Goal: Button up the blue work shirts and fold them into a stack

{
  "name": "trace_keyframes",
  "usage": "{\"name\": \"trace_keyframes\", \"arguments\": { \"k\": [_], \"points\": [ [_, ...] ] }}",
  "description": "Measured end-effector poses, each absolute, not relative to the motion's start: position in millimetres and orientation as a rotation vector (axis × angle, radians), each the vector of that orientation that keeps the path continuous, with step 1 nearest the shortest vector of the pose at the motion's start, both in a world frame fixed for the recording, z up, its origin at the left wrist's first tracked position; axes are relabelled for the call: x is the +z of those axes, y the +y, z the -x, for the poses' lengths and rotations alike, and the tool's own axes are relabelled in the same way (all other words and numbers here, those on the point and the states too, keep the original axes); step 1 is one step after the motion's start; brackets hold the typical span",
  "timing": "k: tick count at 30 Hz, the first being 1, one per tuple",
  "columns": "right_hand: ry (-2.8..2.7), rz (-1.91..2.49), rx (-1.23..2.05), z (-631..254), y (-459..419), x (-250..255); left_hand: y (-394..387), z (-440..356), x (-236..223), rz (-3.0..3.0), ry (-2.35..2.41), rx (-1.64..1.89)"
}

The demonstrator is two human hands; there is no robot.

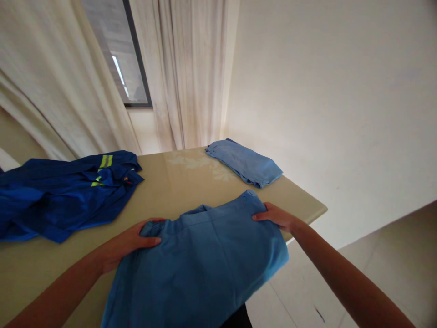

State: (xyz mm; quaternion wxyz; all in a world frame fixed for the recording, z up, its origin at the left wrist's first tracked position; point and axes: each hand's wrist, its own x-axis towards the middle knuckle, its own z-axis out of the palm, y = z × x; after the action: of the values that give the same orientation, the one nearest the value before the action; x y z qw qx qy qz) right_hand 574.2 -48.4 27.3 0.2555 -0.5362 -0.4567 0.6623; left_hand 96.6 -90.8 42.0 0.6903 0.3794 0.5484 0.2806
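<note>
Light blue trousers (205, 255) with a gathered waistband hang from both my hands at the near edge of the table. My left hand (148, 234) pinches the waistband at its left end, thumb on top and fingers behind the cloth. At the right end, my right hand (273, 216) grips the fabric the same way, close to what looks like a button. The lower part of the garment drapes toward me and runs out of view at the bottom.
A folded light blue garment (244, 161) lies at the table's far right. Dark blue workwear with yellow reflective strips (68, 193) is spread at the left. The table (170, 187) ends in a corner at right, near a white wall (324, 114). Curtains (184, 77) hang behind.
</note>
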Motion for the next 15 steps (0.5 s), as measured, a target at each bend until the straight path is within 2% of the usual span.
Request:
{"name": "trace_keyframes", "arguments": {
  "k": [6,11,13,15],
  "points": [
    [-1.368,1.525,1.608,-625,-85,65,-73,-127,43,-1.003,1.061,0.532],
    [-1.685,1.850,1.363,-692,-77,113,-65,-206,16,-1.146,0.796,0.678],
    [-1.849,2.028,1.090,-719,-52,136,-71,-246,8,-1.181,0.717,0.778],
    [-1.992,2.216,0.629,-737,-12,166,-80,-288,6,-1.210,0.665,0.880]
  ]
}}
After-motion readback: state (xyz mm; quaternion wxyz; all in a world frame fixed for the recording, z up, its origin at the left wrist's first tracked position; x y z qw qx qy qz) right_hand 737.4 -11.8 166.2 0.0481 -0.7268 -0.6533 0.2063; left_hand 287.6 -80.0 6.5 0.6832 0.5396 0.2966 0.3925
